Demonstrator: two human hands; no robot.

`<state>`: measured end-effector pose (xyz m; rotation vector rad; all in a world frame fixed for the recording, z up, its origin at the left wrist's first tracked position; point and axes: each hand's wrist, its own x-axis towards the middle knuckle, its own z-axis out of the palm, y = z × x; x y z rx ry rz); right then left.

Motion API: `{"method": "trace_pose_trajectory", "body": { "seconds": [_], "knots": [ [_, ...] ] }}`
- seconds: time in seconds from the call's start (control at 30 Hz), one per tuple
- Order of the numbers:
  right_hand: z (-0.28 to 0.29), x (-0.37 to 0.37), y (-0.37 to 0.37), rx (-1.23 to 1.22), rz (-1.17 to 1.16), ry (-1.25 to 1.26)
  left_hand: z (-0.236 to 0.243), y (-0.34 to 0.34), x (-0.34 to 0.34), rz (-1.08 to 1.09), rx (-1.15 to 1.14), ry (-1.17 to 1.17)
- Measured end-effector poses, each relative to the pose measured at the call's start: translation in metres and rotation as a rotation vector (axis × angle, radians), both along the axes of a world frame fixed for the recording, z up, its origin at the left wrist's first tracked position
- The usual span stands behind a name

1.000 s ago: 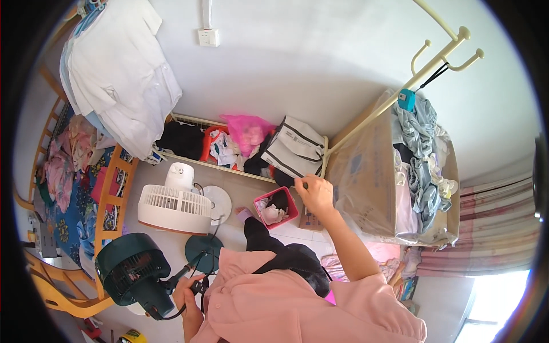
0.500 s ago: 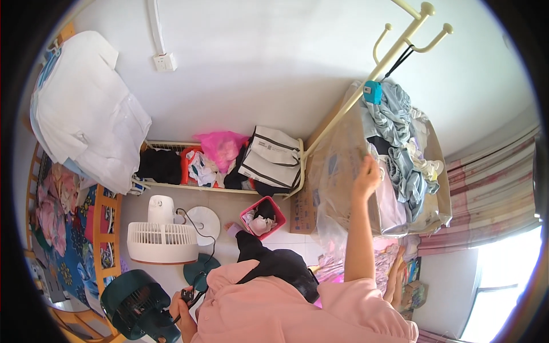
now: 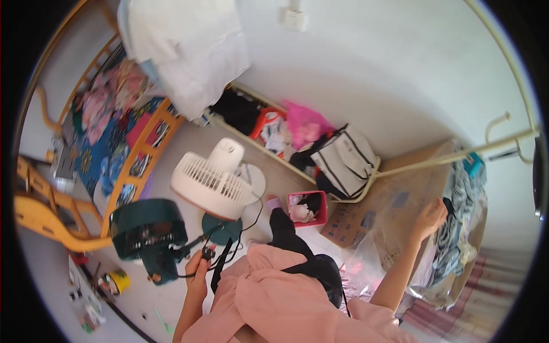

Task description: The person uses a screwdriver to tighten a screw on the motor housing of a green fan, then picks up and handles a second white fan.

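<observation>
Left hand (image 3: 197,267) is clamped on a black cord (image 3: 213,258) beside the green fan (image 3: 150,234); right hand (image 3: 430,216), fingers apart, is pressed on clear plastic sheeting (image 3: 394,228), best gripped firmly.

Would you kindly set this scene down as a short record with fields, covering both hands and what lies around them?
left hand: closed on a black cord by the dark green fan
right hand: raised against a clear plastic bag over a cardboard box
floor: white fan, pink basket
by the wall: black-and-white bag, low shelf of clothes
right side: cream coat rack hung with clothes
</observation>
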<state>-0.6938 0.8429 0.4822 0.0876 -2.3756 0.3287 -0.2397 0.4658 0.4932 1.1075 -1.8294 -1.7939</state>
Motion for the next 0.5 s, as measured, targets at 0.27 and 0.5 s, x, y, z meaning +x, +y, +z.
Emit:
{"method": "trace_pose_trajectory", "body": {
  "seconds": [0.27,0.5],
  "knots": [
    [-0.032,0.117,-0.287,-0.666,1.228,-1.404,0.018,0.015,-0.022,0.136,0.039,-0.022],
    [-0.005,0.253,-0.35,-0.343,2.045,-1.7,0.012,0.043,-0.023,0.338,0.078,0.136]
  ]
}}
